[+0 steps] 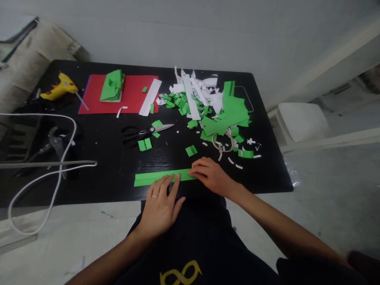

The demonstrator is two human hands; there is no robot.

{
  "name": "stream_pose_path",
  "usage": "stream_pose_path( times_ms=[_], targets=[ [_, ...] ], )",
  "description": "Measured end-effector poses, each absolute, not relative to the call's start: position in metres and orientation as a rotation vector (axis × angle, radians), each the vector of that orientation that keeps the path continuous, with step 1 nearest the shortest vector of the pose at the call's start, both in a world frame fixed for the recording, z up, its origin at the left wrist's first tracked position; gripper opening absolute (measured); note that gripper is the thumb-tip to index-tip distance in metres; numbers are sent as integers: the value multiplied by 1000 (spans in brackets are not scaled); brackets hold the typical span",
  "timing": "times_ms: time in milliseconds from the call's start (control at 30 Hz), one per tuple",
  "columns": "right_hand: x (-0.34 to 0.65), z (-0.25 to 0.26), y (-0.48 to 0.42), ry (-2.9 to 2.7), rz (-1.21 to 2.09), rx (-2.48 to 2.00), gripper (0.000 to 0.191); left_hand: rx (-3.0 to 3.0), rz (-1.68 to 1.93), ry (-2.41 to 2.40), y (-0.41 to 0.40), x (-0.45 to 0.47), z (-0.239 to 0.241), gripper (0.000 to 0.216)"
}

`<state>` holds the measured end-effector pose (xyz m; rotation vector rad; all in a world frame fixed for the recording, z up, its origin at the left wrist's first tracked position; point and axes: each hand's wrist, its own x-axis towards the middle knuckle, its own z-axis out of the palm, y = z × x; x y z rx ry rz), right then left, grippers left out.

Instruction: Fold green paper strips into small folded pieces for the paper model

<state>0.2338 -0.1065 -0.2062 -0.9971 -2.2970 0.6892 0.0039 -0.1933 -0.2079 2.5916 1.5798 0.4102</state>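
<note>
A long green paper strip (145,179) with a crease along its length lies near the front edge of the black table. My left hand (162,198) rests on it with fingers stretched out, pressing its middle down; a ring is on one finger. At the strip's right end, my right hand (212,176) has its fingers pinched together on the paper. Beyond the strip lie black-handled scissors (148,132), their blades pointing right over a small green piece. Small folded green pieces (145,144) sit in front of the scissors, and another folded green piece (191,150) lies above my right hand.
A yellow glue gun (62,88) lies at far left, beside a red sheet (130,93) bearing a green paper stack (112,86). Green and white scraps (196,97) heap at the back, near a tape ring (222,142). A white cable (73,138) loops over the left side.
</note>
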Motion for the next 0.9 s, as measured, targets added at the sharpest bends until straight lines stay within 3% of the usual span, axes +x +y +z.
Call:
stream_pose_path(
  times_ms=[900],
  targets=[
    [231,-200,-110,-2300,683,-1059,10,2597,375,1584,-194,7,-205,53]
  ],
)
